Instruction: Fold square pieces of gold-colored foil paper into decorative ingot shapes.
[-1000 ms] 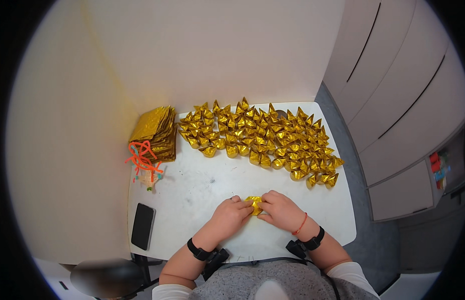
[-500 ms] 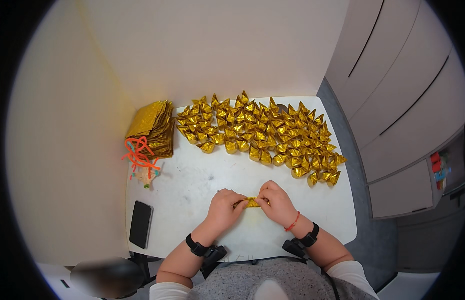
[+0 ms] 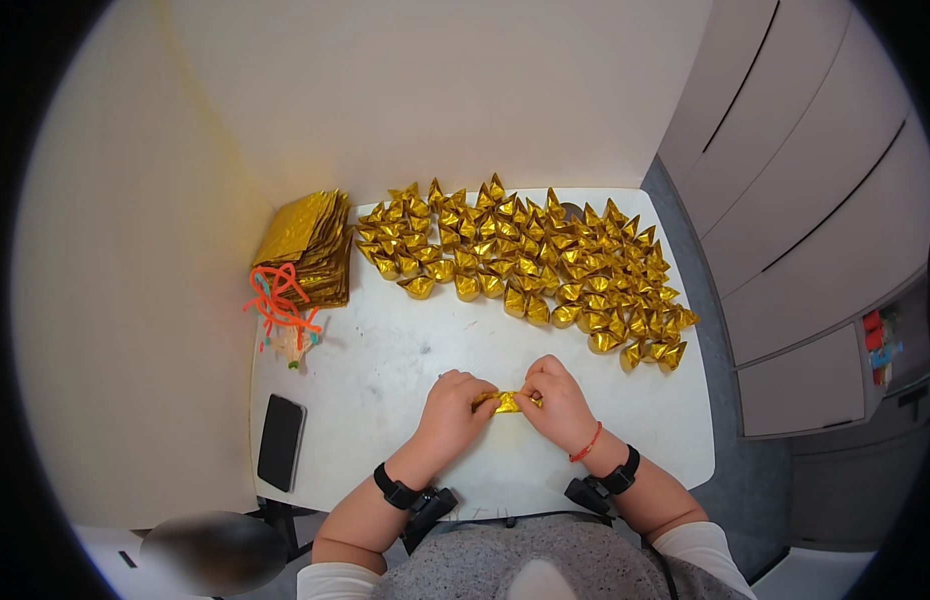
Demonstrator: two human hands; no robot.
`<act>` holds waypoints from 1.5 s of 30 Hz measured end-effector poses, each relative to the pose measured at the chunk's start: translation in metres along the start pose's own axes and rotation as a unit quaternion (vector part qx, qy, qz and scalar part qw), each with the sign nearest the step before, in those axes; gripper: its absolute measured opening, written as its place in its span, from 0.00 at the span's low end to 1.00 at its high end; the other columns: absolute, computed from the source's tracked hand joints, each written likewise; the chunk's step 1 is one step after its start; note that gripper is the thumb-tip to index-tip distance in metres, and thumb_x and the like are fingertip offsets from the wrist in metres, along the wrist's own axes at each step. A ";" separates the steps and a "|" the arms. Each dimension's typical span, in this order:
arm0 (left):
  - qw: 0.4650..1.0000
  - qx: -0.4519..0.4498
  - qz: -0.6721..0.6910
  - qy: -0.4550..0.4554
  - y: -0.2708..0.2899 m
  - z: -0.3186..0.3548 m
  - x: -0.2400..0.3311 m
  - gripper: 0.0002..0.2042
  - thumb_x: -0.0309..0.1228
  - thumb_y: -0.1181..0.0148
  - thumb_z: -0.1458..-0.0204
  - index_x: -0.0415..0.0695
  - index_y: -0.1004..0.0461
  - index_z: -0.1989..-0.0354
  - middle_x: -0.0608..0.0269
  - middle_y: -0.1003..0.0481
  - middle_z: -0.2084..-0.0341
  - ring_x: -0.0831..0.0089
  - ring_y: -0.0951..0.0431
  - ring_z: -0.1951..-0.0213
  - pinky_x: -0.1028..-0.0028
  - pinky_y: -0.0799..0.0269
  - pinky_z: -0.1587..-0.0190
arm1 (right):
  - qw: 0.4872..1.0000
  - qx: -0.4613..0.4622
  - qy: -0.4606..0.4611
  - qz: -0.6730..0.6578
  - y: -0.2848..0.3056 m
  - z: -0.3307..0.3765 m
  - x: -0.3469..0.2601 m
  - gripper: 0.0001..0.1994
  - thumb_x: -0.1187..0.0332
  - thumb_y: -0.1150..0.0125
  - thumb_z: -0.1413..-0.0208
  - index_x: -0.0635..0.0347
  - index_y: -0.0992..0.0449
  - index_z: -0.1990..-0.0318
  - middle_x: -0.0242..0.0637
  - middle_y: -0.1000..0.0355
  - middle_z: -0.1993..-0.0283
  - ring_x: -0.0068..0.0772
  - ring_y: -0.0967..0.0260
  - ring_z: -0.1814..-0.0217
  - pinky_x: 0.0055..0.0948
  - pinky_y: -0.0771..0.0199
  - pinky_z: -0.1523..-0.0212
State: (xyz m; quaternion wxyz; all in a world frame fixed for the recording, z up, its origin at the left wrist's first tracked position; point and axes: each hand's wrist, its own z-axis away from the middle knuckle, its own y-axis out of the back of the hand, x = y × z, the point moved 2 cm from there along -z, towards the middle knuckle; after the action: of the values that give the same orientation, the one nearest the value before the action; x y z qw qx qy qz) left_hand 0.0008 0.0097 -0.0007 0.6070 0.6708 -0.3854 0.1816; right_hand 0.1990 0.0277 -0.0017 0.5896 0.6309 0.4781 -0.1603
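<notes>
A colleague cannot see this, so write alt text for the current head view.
A person's left hand and right hand hold a small folded gold piece over a white table. Beyond are many pointed gold shapes; at left, a stack of gold sheets, tangled orange strands and a black phone.

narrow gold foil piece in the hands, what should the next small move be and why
Perhaps smooth the narrow gold foil piece along its middle: the left hand and right hand pinch it from opposite sides, leaving the stretch between them exposed.
</notes>
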 end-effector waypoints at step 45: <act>0.943 0.151 0.277 0.105 -0.021 -0.003 -0.011 0.06 0.25 0.31 0.43 0.38 0.23 0.62 0.63 0.21 0.68 0.76 0.20 0.65 0.75 0.25 0.65 | 0.902 -0.058 -0.138 -0.405 -0.017 0.000 0.017 0.07 0.80 0.39 0.38 0.60 0.30 0.56 0.24 0.29 0.66 0.10 0.33 0.67 0.16 0.32 0.66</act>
State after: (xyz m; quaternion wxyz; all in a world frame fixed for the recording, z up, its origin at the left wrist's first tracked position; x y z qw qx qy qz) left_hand 0.0102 0.0154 -0.0225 0.4611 0.5990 -0.4580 0.4678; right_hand 0.1939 0.0324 -0.0247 0.5695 0.3187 0.6147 -0.4429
